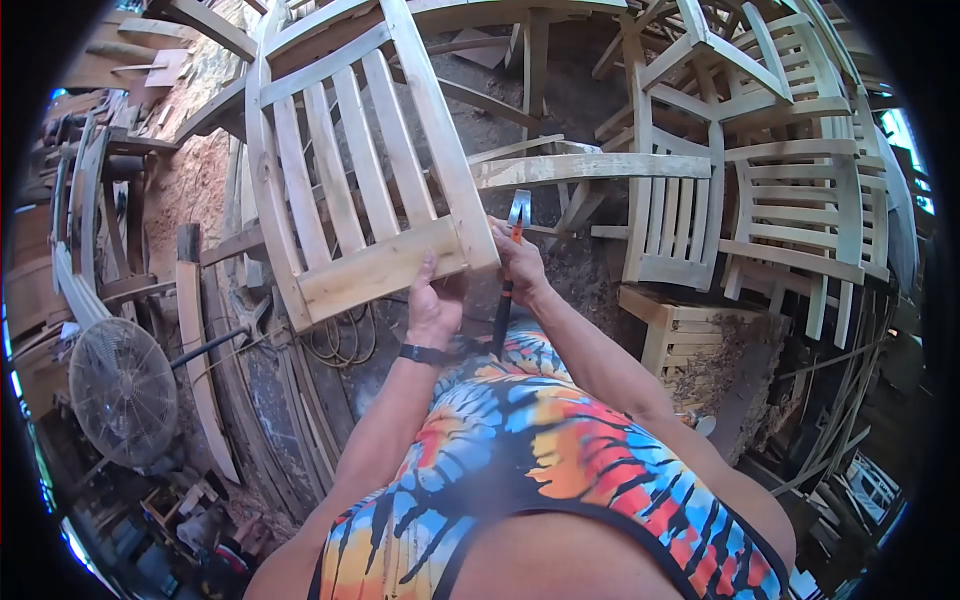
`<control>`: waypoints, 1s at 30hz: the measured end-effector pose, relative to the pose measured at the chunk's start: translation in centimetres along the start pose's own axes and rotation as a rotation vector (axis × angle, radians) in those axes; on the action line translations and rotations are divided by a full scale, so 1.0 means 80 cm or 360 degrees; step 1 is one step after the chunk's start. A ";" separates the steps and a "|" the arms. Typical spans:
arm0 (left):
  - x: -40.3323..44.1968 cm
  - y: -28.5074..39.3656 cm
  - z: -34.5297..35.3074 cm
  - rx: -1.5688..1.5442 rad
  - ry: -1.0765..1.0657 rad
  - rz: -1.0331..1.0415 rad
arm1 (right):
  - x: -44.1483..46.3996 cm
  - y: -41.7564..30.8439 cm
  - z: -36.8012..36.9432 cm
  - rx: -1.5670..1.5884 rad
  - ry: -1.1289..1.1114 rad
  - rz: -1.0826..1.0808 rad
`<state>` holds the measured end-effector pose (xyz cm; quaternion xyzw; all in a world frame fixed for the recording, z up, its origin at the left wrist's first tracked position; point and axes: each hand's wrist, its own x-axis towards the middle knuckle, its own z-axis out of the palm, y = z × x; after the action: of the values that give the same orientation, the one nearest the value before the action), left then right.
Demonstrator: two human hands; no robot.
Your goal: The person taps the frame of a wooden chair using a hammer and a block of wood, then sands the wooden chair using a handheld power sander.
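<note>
A slatted wooden chair back stands tilted in front of me, its broad rail nearest my body. My left hand, with a dark band at the wrist, is closed on that rail, the thumb on top and the fingers out of sight beneath it. Beside the rail's right corner, my right hand grips a claw hammer just below its metal head. The hammer's black and orange handle hangs down toward my shirt. Some right fingertips are at the corner of the wood, partly hidden.
Several slatted wooden chair frames are stacked on the right, above a wooden block stack. A curved wooden rail lies across beyond the hammer. At left stand a round fan and long planks. A coiled cable lies on the floor.
</note>
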<state>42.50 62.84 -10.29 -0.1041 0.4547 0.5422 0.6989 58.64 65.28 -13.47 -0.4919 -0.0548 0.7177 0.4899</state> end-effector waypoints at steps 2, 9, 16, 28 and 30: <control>-0.001 -0.007 0.006 -0.0041 -0.0018 0.0052 | 0.010 0.005 -0.011 -0.0046 0.0008 0.0021; 0.013 -0.027 0.016 -0.0125 -0.0031 0.0248 | 0.004 -0.010 -0.008 -0.0073 0.0071 0.0213; 0.016 -0.043 0.058 -0.0174 -0.0082 0.0216 | 0.025 -0.025 -0.031 0.0028 -0.0131 0.0162; 0.038 -0.077 0.101 -0.0196 -0.0174 0.0059 | 0.042 -0.075 -0.062 0.0055 -0.0073 0.0039; 0.038 -0.075 0.102 -0.0221 -0.0181 0.0039 | 0.041 -0.080 -0.063 0.0048 -0.0102 0.0069</control>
<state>51.92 67.74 -10.03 -0.1159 0.3769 0.5859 0.7080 66.47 68.99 -14.59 -0.4621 -0.0489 0.7443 0.4796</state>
